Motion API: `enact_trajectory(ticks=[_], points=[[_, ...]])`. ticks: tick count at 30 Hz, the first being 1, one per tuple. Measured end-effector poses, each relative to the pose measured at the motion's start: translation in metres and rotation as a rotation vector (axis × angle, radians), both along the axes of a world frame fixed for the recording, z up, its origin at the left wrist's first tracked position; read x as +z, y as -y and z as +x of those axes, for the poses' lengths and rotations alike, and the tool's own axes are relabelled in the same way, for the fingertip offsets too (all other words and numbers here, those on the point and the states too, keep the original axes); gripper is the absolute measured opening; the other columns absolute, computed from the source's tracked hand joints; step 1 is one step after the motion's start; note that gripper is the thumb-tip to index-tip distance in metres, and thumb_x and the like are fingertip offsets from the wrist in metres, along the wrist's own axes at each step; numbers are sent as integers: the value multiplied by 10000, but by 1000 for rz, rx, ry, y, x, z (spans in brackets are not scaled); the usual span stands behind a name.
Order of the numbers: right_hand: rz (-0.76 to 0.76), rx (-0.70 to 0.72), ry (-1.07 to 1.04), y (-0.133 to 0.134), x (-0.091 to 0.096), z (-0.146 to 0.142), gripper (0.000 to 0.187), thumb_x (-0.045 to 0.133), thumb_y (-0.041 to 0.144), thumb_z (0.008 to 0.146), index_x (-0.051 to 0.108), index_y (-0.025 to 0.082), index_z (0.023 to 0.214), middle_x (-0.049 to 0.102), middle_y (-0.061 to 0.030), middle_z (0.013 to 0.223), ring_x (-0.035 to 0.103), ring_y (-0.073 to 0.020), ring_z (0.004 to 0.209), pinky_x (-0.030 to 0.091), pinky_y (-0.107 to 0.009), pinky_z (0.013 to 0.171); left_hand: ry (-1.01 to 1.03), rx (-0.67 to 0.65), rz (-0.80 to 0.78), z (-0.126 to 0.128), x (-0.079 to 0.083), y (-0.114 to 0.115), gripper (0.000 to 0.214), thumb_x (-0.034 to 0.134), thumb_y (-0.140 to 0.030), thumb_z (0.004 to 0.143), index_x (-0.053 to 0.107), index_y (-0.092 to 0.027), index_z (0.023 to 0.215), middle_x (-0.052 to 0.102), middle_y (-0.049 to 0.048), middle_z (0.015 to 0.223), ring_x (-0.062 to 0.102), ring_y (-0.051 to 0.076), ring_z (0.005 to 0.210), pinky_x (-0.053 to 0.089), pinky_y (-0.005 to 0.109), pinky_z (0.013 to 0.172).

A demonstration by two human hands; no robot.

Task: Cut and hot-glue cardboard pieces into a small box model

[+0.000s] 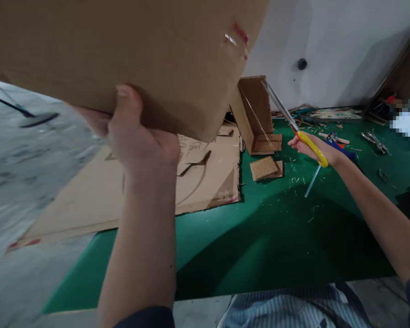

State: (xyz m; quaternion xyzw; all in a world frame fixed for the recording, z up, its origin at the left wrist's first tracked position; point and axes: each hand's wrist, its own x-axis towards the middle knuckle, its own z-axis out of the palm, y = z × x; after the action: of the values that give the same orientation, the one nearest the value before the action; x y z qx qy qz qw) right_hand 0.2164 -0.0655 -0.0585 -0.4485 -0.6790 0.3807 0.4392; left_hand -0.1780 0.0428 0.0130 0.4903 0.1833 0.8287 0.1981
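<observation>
My left hand (133,132) grips the lower edge of a large brown cardboard sheet (150,54), thumb on the near face and the other fingers hidden behind. The raised sheet fills the upper left and carries a bit of red-marked tape near its right edge. Off to the right, my right hand (312,148) holds a pair of scissors by the yellow handle (318,152). Their long metal blades (280,102) point up and to the left, apart from the sheet. Beneath the left hand, another cardboard sheet (222,173) with drawn lines lies on the green table (259,255).
An open cardboard box form (246,114) stands behind two small cardboard pieces (264,167). A translucent blue stick (312,181) lies below my right hand. Scraps and thin sticks (338,113) line the white wall; a metal tool (376,142) lies at right.
</observation>
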Motion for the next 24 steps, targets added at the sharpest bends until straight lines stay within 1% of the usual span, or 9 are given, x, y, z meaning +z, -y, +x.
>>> enact_trajectory(ticks=[2,3,5,7,10,15,18,21,24], points=[[33,90,105,-1,0,-3,492,686,734,806,662,249,889,683,-49,940,659,-220,888,583,-413,835,-21,-46,-23,-9,2,-13,1228,891,-699,368,262,-401,1380,465,-147,1528,86,314,1618,350,492,1294],[45,127,134,-1,-1,-5,500,655,731,829,654,240,924,675,-53,964,654,-209,899,569,-395,835,-17,-70,-9,-9,2,-18,1273,881,-726,343,257,-386,1398,420,-118,1565,31,330,1623,312,532,1309],[63,138,112,-2,-2,-8,522,636,724,838,630,221,977,663,-59,987,648,-195,914,544,-363,823,11,-117,60,-5,2,-23,1328,845,-794,307,263,-347,1413,363,-43,1599,-37,353,1623,266,603,1307],[52,136,63,0,-4,-10,522,665,702,819,604,216,998,666,-65,1023,649,-188,933,529,-345,820,2,-172,117,3,1,-22,1329,862,-783,268,307,-343,1392,364,-10,1595,-16,365,1623,267,625,1298],[11,121,54,3,-9,-11,506,706,668,790,582,220,989,682,-78,1085,662,-191,952,521,-334,809,-24,-221,129,10,1,-15,1341,910,-707,229,328,-358,1385,382,-4,1586,48,383,1618,276,635,1294],[-8,118,77,5,-24,-14,421,690,585,828,582,225,1019,682,-84,1148,680,-209,1013,528,-335,826,20,-236,141,2,10,-14,1548,855,-747,124,181,-377,1468,241,2,1650,10,468,1597,230,693,1260],[31,116,42,3,-28,-18,356,676,534,847,581,232,1009,672,-73,1136,684,-208,1031,537,-331,836,33,-239,118,-4,15,-13,1533,846,-736,169,145,-373,1483,176,13,1669,35,492,1588,237,691,1244],[58,110,47,1,-27,-20,321,669,504,855,589,236,1012,668,-69,1115,681,-212,1055,540,-318,799,47,-267,98,-6,17,-11,1511,867,-663,209,125,-355,1490,136,27,1670,46,496,1584,238,680,1241],[68,51,49,0,-24,-22,317,654,500,859,607,232,1021,676,-69,1074,690,-212,1027,542,-314,759,50,-308,104,-3,15,-10,1559,875,-649,150,125,-368,1487,141,22,1659,-5,497,1585,210,680,1248]])
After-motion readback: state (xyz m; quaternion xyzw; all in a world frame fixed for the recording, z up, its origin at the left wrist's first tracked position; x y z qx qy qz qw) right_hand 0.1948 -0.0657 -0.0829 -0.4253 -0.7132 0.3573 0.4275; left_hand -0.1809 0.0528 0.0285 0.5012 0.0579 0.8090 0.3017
